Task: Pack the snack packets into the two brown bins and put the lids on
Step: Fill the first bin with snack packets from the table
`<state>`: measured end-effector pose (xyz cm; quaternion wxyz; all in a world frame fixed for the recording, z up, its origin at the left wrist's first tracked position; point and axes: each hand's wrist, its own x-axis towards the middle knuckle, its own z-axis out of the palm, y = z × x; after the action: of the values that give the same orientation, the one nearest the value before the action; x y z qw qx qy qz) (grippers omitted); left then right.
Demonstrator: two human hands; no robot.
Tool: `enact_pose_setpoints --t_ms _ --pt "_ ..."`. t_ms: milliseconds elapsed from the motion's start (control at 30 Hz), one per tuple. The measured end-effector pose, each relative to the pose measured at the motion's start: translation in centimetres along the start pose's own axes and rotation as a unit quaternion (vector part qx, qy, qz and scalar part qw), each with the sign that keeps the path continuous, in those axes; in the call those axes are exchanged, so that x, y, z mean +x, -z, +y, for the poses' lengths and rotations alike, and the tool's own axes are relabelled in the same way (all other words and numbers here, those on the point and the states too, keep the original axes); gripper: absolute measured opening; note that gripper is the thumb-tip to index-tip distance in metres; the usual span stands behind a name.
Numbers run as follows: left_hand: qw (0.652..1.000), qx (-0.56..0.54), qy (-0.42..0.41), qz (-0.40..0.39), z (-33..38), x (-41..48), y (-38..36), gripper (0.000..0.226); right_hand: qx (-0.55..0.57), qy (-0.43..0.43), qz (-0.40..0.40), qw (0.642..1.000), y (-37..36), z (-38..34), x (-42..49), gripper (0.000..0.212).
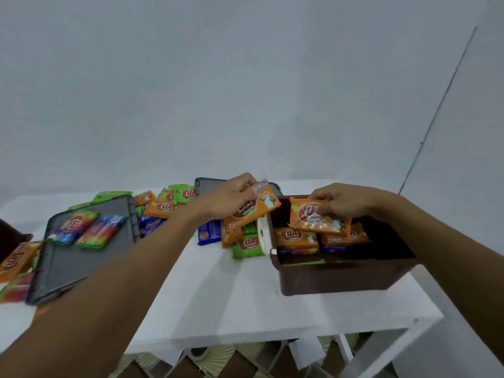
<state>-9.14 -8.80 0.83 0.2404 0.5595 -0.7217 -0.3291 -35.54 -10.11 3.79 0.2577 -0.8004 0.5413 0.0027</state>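
Pinching an orange packet (313, 218) above the brown bin (341, 276) at the right edge of the table (218, 296), the right hand (347, 201) should lay it flat on the packed packets (296, 237), while the left hand (231, 197) pinches a second packet (255, 211) just beside the bin.

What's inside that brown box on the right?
The brown bin holds orange packets lying flat, and a green edge nearer the camera. The right hand holds another orange packet above, hiding some; deeper layers are covered.
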Motion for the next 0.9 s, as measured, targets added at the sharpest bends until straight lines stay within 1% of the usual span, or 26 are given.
enact_pose_setpoints --t_ms 133,267,367,433,467,533,600,733,900 --pt "0.993 0.074 -0.041 -0.085 3.4 3.2 -3.9 0.021 -0.091 -0.009 -0.009 0.996 0.4 5.9 -0.1 0.025" --pt "0.975 0.154 -0.033 -0.159 5.3 5.8 -8.8 0.015 -0.135 -0.024 -0.068 0.988 -0.4 10.1 -0.1 0.030" --pt "0.947 0.227 -0.013 -0.225 5.0 6.9 -12.3 0.021 -0.184 -0.008 -0.126 0.975 -1.9 11.7 0.2 0.032" --pt "0.918 0.297 -0.001 -0.263 4.4 7.0 -14.4 0.027 -0.209 0.017 -0.147 0.967 -3.1 12.4 0.5 0.032" --pt "0.905 0.328 0.003 -0.272 4.0 6.8 -15.0 0.031 -0.215 0.030 -0.155 0.964 -3.6 12.7 0.8 0.034" --pt "0.890 0.365 0.012 -0.274 3.3 6.7 -15.7 0.037 -0.228 0.047 -0.163 0.959 -4.5 13.4 1.1 0.036" --pt "0.886 0.369 0.021 -0.281 3.1 6.8 -15.8 0.040 -0.233 0.058 -0.153 0.959 -4.7 14.0 1.2 0.036" --pt "0.891 0.339 0.045 -0.298 3.8 6.9 -15.5 0.037 -0.221 0.080 -0.155 0.960 -4.6 14.3 1.6 0.033" --pt "0.892 0.321 0.063 -0.312 4.4 7.0 -15.4 0.046 -0.202 0.090 -0.166 0.961 -4.4 14.4 2.3 0.034"
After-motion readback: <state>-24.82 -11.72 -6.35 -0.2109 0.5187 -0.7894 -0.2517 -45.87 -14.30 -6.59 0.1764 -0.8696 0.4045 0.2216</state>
